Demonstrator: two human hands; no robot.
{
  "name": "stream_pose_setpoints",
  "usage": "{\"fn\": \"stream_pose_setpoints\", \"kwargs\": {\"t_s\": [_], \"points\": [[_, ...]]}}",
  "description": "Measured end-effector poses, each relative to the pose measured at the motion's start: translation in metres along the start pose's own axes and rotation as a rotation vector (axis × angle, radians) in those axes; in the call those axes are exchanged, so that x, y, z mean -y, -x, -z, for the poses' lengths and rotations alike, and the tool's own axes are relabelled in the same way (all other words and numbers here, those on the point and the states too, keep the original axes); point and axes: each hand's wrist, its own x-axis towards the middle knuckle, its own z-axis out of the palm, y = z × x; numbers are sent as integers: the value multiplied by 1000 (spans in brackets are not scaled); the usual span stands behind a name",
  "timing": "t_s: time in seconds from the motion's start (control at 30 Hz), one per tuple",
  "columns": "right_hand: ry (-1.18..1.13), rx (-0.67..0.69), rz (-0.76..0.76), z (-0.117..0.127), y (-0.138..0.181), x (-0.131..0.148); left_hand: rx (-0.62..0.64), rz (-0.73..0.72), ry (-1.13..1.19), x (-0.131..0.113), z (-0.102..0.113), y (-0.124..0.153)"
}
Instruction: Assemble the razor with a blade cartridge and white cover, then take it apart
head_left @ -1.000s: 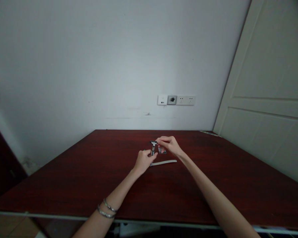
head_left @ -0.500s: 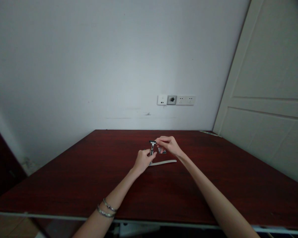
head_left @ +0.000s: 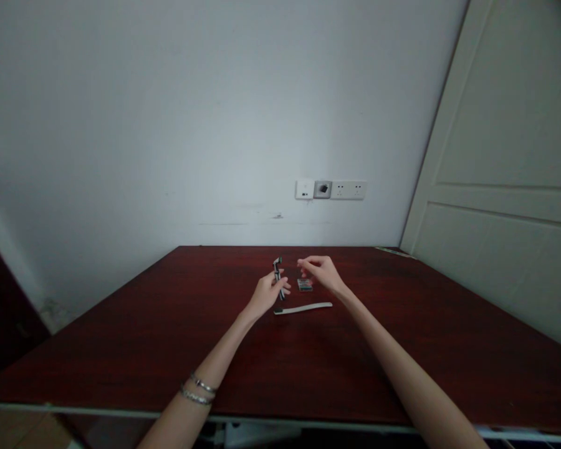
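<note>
My left hand (head_left: 265, 292) is closed around the handle of a razor (head_left: 279, 282), a slim black-and-silver one held nearly upright. Its head is turned sideways at the top, with a hint of green on it. To the right of the razor and apart from it is my right hand (head_left: 324, 273). Its thumb and index finger are pinched together; whether something small sits between them is hidden. Below the right fingers lies a small clear-and-dark flat pack (head_left: 304, 285). Nearer to me, a thin white toothbrush-like stick (head_left: 306, 307) with a dark left end rests on the table.
The dark red wooden table (head_left: 168, 337) reaches back to a pale wall (head_left: 243, 125). Wall sockets (head_left: 348, 189) are set above its far edge. A white panelled door (head_left: 509, 187) stands along the right side.
My right hand has come away from the razor's head. My left hand has drawn the razor slightly left and turned it, so the head shows side-on and the stick's dark end is uncovered.
</note>
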Motion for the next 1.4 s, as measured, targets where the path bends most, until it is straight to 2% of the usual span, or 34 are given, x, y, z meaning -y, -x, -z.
{"fn": "stream_pose_setpoints", "kwargs": {"t_s": [0.1,0.2,0.3,0.4,0.73,0.93,1.03,1.17,1.3,1.4], "points": [[188,119,8,-5,6,3,18,54,100,-8,9,-8],[397,217,106,-14,12,6,54,144,115,-21,16,-15],[560,221,219,-23,16,5,63,221,137,-34,18,-21],[682,202,231,-30,16,0,90,269,199,-37,16,-26],[834,198,201,-40,19,-9,119,298,229,-5,12,-44],[896,209,170,-45,16,-14,143,245,181,5,12,-43],[964,190,100,-45,11,-22,140,255,60,5,20,-43],[1049,176,-28,-46,5,-34,-58,267,-128,10,39,-46],[1092,219,-61,-48,4,-37,-31,298,-149,25,56,-49],[1115,220,-71,-48,6,-37,-10,282,-150,37,60,-50]]}}
